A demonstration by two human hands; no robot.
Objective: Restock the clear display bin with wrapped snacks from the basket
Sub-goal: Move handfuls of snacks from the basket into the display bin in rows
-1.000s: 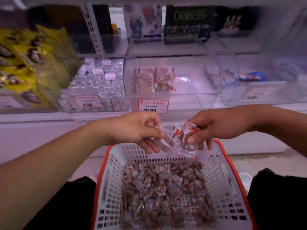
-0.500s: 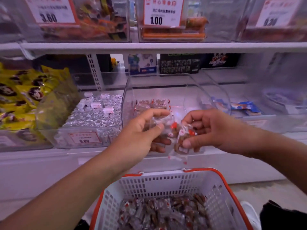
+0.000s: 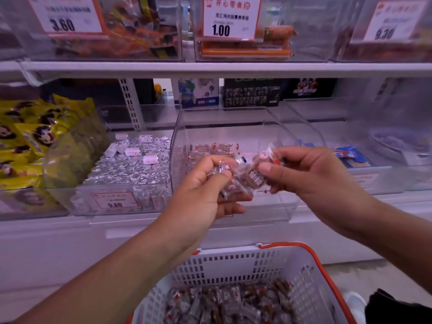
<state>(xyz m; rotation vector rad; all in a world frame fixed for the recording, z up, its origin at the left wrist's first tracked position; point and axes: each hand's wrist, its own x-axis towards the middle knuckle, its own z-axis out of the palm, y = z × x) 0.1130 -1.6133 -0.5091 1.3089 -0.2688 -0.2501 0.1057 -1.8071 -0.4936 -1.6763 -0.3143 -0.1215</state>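
My left hand (image 3: 205,185) and right hand (image 3: 301,176), raised side by side in front of the clear display bin (image 3: 233,127). Left fingers (image 3: 224,176) closed on a small bunch of wrapped snacks (image 3: 233,190); right fingers (image 3: 264,170) pinched on another wrapped snack (image 3: 256,180), the two lots touching between the hands. The bin's open top lies straight ahead of and slightly above both hands, its long axis running away from me toward the shelf back; I judge the hands about equally near, the left a little closer to the bin's left wall. The bin is almost bare: only a short row of packets (image 3: 211,149) lies flat at its rear left. Each snack is a brown block in clear crinkled film with red-and-white ends and a barcode patch. The white basket (image 3: 233,265) with its orange rim sits below, near my lap, holding many more. Likely next: reach forward over the front lip and let go.
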